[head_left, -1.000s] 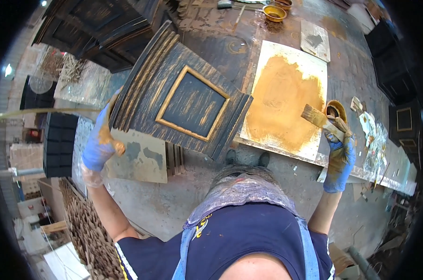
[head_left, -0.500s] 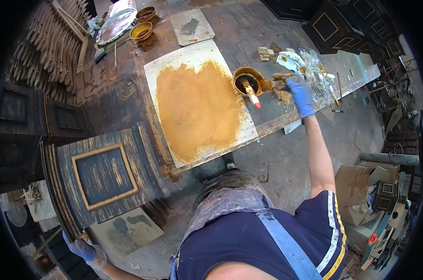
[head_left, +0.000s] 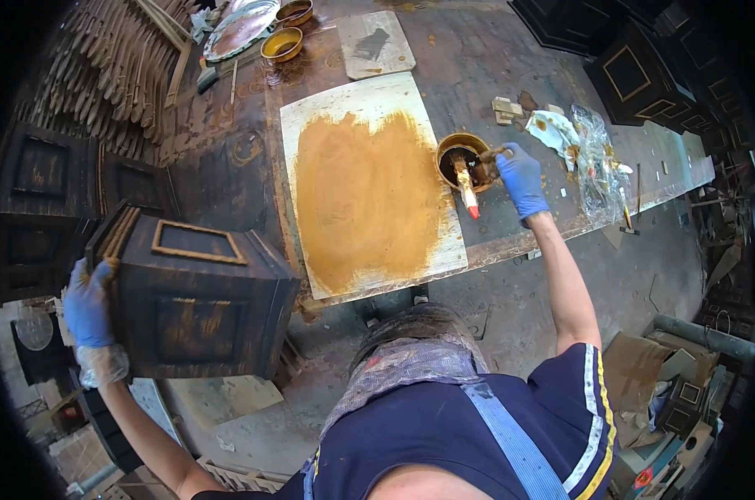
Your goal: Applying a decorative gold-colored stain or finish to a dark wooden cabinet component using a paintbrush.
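Observation:
My left hand [head_left: 87,308], in a blue glove, grips the moulded edge of a dark panelled wooden cabinet piece [head_left: 207,321]. The piece stands tilted at the table's left front, with a framed panel on top and a worn dark panel toward me. My gloved right hand [head_left: 523,179] is closed on a brown-stained brush [head_left: 484,169], its end down at the bowl's right side. That round bowl [head_left: 461,138] holds dark liquid. Another brush [head_left: 466,187], pale-handled with a red tip, leans out over the bowl's near rim.
A white board [head_left: 440,250] smeared with ochre lies left of the bowl. Yellow bowls [head_left: 282,45], a tray [head_left: 240,29] and a flat brush [head_left: 206,77] are at the far left. Crumpled plastic [head_left: 598,167] and a stained cloth [head_left: 552,131] lie right. Dark panelled pieces [head_left: 627,75] stand behind.
My left hand has moved up and turned the cabinet piece, bringing another panelled side toward me. My right hand has brought its brush from beside the bowl to over it.

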Motion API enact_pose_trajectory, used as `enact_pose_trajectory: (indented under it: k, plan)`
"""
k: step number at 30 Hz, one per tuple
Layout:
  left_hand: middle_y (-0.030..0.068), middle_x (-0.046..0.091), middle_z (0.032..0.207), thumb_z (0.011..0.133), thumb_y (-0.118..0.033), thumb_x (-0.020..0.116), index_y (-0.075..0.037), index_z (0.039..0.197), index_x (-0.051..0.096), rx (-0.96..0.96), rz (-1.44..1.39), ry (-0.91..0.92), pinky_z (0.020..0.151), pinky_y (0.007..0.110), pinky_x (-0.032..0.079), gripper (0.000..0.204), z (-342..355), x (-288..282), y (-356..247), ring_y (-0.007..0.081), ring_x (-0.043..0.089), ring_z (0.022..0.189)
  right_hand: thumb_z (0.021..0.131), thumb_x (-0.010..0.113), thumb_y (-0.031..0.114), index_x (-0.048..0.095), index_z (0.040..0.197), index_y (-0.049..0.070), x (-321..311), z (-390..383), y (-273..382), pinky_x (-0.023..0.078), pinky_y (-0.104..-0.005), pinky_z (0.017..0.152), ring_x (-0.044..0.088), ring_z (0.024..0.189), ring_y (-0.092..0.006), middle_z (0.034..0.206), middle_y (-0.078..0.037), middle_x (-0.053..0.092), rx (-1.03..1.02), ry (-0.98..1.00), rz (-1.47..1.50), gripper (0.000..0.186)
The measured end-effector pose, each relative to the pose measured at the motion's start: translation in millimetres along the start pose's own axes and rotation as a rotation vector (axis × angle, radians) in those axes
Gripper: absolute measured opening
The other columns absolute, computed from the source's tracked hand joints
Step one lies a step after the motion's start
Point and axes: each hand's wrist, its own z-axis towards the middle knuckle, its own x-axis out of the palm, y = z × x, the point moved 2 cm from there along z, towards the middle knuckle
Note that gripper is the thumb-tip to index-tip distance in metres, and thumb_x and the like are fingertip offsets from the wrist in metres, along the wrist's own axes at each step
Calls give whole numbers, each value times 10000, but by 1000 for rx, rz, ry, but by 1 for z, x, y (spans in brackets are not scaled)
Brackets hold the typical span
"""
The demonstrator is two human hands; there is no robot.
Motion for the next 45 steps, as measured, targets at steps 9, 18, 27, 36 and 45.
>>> enact_pose_trajectory:
  k: [9, 18, 27, 36, 45]
  plan:
    - [77, 591, 772, 671, -282, 640, -20, 932, 555, -43, -7, 151, 617, 236, 406, 379, 14, 29, -61, 109, 497, 640, 745, 493, 162, 539, 799, 38, 7, 17, 6, 444, -314, 526, 576, 575, -242, 639, -156, 563, -50, -129, 39, 143]
    - [98, 573, 862, 721, -292, 605, -17, 1100, 430, -94, 147, 163, 672, 225, 419, 499, 15, 14, -33, 123, 530, 745, 739, 505, 169, 541, 828, 45, 9, 22, -7, 440, -325, 563, 571, 633, -276, 671, -163, 563, 59, -15, 68, 157]
    - [110, 532, 953, 729, -336, 592, 24, 1117, 414, -185, -170, 391, 723, 227, 390, 558, -10, -9, 17, 138, 492, 833, 739, 506, 160, 538, 833, 34, 1, 15, -2, 448, -294, 538, 577, 589, -194, 669, -133, 574, -47, 69, -80, 160]
    - [62, 565, 826, 765, -166, 553, 19, 931, 520, -162, 86, 269, 653, 235, 399, 251, -27, -19, 38, 134, 506, 708, 760, 483, 162, 538, 818, 2, -35, 31, -21, 465, -266, 473, 559, 552, -150, 679, -130, 573, 170, -62, 140, 178]
    - [87, 541, 967, 846, -97, 363, -101, 1080, 500, 180, 119, 248, 690, 264, 415, 271, -51, -33, 74, 195, 532, 788, 777, 484, 74, 535, 912, 14, -38, -20, 63, 410, -278, 694, 528, 776, -179, 874, -93, 556, -216, 478, 107, 156]
